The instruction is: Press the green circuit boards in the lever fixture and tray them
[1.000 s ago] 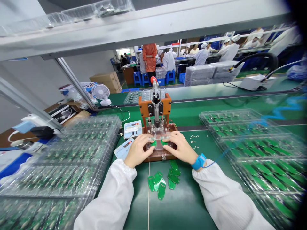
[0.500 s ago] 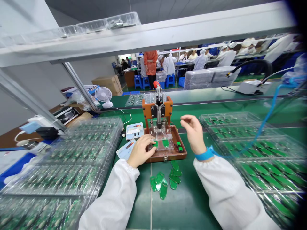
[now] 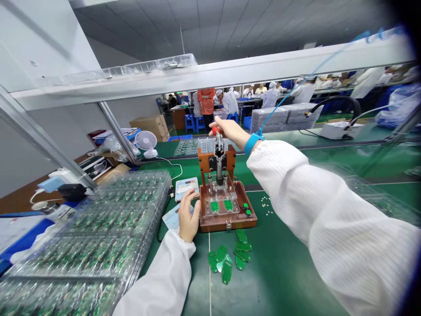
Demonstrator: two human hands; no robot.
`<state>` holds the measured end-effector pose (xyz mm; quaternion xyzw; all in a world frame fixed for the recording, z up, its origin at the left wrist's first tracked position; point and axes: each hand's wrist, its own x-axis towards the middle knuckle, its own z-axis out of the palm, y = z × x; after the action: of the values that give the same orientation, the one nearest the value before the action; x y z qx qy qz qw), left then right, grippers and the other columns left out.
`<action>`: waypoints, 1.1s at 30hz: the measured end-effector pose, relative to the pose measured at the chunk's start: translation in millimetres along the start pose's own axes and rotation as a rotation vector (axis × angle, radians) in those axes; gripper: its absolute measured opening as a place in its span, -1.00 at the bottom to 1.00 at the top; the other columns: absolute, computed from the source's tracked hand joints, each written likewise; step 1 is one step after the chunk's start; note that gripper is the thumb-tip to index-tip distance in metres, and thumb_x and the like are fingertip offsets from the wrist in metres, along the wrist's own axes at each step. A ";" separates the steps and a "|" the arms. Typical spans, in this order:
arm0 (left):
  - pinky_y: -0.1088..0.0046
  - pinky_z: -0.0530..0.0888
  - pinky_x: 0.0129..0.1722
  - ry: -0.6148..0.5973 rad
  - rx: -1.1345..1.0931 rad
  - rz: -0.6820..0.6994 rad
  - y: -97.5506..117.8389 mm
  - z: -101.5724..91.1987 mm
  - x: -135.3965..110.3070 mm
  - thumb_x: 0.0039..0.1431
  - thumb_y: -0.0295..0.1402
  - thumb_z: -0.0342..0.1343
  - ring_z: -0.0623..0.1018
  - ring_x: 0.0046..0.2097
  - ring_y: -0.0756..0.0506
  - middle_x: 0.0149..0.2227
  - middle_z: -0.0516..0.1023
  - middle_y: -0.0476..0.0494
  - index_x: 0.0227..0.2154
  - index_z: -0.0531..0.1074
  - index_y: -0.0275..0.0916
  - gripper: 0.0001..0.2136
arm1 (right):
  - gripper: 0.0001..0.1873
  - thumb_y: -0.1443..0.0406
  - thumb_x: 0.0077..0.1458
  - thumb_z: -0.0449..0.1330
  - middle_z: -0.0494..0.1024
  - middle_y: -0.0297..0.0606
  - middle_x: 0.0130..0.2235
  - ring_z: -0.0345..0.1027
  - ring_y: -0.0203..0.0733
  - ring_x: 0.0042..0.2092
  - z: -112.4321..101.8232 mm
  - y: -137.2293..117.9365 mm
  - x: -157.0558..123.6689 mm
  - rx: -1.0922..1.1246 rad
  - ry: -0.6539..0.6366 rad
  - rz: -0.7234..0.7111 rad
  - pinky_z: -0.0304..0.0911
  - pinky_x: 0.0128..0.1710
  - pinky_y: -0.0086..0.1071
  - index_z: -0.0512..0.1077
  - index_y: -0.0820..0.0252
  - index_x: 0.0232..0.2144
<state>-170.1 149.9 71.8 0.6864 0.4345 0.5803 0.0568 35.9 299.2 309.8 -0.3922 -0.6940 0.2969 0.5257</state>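
A test fixture with an orange upright frame (image 3: 206, 161) and a brown wooden base (image 3: 215, 224) stands ahead of me. My right hand (image 3: 226, 129) is closed on the red knob of its toggle clamp lever (image 3: 215, 130), the lever standing upright. Two green circuit boards lie in the clear plastic nest, a left board (image 3: 214, 206) and a right board (image 3: 228, 204). My left hand (image 3: 189, 217) is beside the base's left side, fingers apart and holding nothing. Several loose green circuit boards (image 3: 226, 271) lie on the green mat in front of the fixture.
Stacked clear trays of boards (image 3: 98, 237) fill the left side. Two small digital meters, one a blue-white meter (image 3: 187, 186), sit left of the fixture. A white fan (image 3: 146, 142) stands behind. My right sleeve partly covers the trays at right (image 3: 378, 193). A shelf (image 3: 158, 77) crosses above.
My right hand has moved up and left onto the red lever knob. My left hand has come off the nest to the left. The camera view has tilted up.
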 end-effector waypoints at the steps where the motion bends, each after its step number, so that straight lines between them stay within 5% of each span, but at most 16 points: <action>1: 0.05 0.41 0.22 0.019 -0.002 -0.009 -1.0 -0.5 0.9 0.46 -0.28 0.02 0.45 0.23 -0.23 0.17 0.46 -0.29 0.02 0.45 -0.18 -0.80 | -0.39 -0.15 0.33 0.10 0.60 -0.17 -0.34 0.51 -0.16 -0.26 0.4 -8.6 -0.1 0.011 -0.003 -0.017 0.46 -0.07 -0.17 0.54 0.30 -0.32; 4: 0.04 0.41 0.22 0.047 -0.008 -0.033 -0.7 -1.8 2.5 0.47 -0.26 0.01 0.44 0.23 -0.24 0.17 0.45 -0.31 0.01 0.45 -0.19 -0.79 | -0.55 0.00 0.38 0.13 0.63 -0.25 -0.20 0.53 -0.19 -0.11 -0.6 -37.0 -22.8 0.026 0.065 -0.233 0.44 0.05 -0.21 0.59 0.26 -0.14; 7: 0.06 0.43 0.22 0.066 -0.007 -0.036 1.6 -2.8 3.0 0.48 -0.24 0.00 0.45 0.23 -0.23 0.17 0.46 -0.31 0.00 0.45 -0.19 -0.79 | -0.64 0.11 0.44 0.08 0.64 -0.32 -0.10 0.55 -0.16 0.03 -0.2 -60.0 -74.0 -0.042 0.152 -0.481 0.42 0.16 -0.14 0.56 0.15 0.05; 14: 0.13 0.48 0.15 0.064 0.004 -0.033 2.2 -1.7 2.6 0.47 -0.26 0.02 0.47 0.22 -0.22 0.16 0.47 -0.29 -0.01 0.46 -0.19 -0.80 | -0.59 0.34 0.44 0.08 0.60 -0.39 0.14 0.51 -0.14 0.17 10.6 -57.6 -171.8 -0.282 0.177 -0.593 0.44 0.25 -0.13 0.44 -0.10 0.23; 26: 0.20 0.50 0.12 0.130 -0.245 -0.291 -7.4 6.5 -0.8 0.37 -0.11 0.13 0.54 0.11 -0.23 0.01 0.56 -0.25 -0.09 0.47 -0.22 -0.72 | -0.40 0.51 0.36 0.10 0.54 -0.35 0.21 0.34 -0.01 0.33 32.0 10.5 -204.0 -0.186 0.151 -0.633 0.37 0.34 0.01 0.37 -0.17 0.30; 33: 0.19 0.51 0.13 -0.067 -0.036 -0.363 -28.4 -6.5 6.2 0.39 -0.22 0.03 0.51 0.17 -0.22 0.15 0.50 -0.29 0.08 0.41 -0.22 -0.70 | -0.34 0.55 0.32 0.12 0.50 -0.40 0.25 0.31 -0.02 0.34 43.7 15.2 -205.4 -0.063 0.211 -0.612 0.35 0.35 0.01 0.34 -0.19 0.31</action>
<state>-191.0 168.8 62.0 0.6148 0.5384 0.5450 0.1873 26.1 131.1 183.4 -0.2099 -0.7301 0.0611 0.6474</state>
